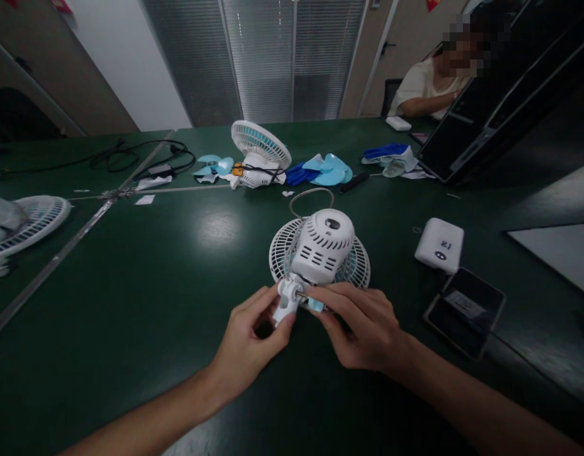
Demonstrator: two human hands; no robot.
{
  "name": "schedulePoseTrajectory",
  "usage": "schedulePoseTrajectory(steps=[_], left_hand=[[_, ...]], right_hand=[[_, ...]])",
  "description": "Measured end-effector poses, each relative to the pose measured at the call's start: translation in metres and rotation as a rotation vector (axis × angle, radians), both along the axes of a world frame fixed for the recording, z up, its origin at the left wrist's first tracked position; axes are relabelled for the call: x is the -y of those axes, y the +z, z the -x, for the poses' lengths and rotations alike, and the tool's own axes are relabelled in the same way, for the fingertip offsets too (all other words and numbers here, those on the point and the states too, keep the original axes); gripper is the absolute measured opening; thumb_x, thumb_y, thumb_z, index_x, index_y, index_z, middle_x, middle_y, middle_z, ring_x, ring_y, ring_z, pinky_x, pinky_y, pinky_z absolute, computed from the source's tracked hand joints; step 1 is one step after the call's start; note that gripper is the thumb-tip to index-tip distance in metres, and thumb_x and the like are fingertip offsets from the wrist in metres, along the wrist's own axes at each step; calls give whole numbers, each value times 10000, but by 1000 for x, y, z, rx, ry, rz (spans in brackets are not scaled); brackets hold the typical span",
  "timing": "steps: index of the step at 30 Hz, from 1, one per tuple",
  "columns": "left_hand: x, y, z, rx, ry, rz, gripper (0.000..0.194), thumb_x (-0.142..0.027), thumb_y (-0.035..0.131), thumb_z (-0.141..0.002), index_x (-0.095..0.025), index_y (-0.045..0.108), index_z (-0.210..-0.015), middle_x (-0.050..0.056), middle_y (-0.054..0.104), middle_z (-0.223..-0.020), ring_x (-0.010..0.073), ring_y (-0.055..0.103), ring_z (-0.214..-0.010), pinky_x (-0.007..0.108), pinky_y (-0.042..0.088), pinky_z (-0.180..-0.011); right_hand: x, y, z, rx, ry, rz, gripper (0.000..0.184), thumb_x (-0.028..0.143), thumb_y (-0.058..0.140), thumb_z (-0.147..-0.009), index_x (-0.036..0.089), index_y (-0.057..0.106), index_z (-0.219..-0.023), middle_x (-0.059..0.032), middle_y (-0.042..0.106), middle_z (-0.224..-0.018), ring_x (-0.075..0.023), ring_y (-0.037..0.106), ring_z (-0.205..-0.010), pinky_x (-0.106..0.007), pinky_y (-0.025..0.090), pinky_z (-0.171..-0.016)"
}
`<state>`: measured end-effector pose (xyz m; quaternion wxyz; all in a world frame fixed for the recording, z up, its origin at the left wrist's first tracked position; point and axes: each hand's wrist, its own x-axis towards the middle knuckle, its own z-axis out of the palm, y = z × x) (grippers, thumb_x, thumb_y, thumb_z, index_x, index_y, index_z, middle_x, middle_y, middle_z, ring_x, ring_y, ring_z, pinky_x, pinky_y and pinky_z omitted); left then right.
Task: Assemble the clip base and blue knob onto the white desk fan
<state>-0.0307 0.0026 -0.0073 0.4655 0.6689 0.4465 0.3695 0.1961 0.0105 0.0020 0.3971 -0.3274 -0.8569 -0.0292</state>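
A white power bank lies just beside a black smartphone; blue-and-white work gloves lie farther back.

I see the white fan lying on its grille, well in from the worktop's far edge — slotted motor housing uppermost, white bracket nearest me, metal screw against it — pale-blue knob alongside, partly covered.

Near fan: on the desk, before you.
Power bank: to your right, beyond the phone.
Far fan: behind the near fan, between two fan blades.
Gloves: right of the far fan.
Side fan: at your far left.
Person: behind, on your right.
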Motion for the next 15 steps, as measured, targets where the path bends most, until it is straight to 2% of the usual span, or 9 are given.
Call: schedulePoseTrajectory(steps=[4, 9, 15], left_hand=[[3, -5, -2, 40, 5, 55, 378, -310, 700, -916, -178, 689, -1270, 97, 689, -1025, 203, 620, -815, 297, 525, -736], [3, -9, -4, 273, 34, 177, 646, -299, 823, -815, -196, 585, -1406, 10, 627, -806, 131, 559, -663, 234, 489, -634], [3, -10, -5, 251, -6, 195, 572, -308, 826, -812, -180, 643, -1338, 12, 624, -784, 128, 555, -660, 232, 481, -620]], right_hand=[[4, 0, 2, -41, 16, 29, 372, 107, 617, -867, 166, 596, -1234, -44, 730, -945, -166, 700, -775, -301, 530, -597], [4, 0, 1, -106, -22, 82, 328, 138, 634, -844, 187, 607, -1167, -19, 677, -838, -153, 641, -667, -300, 490, -562], [2, 0, -1, -101, -80, 65, 343, 180, 641, -846, 191, 607, -1187, -16, 661, -832, -151, 612, -645, -311, 475, -551]])
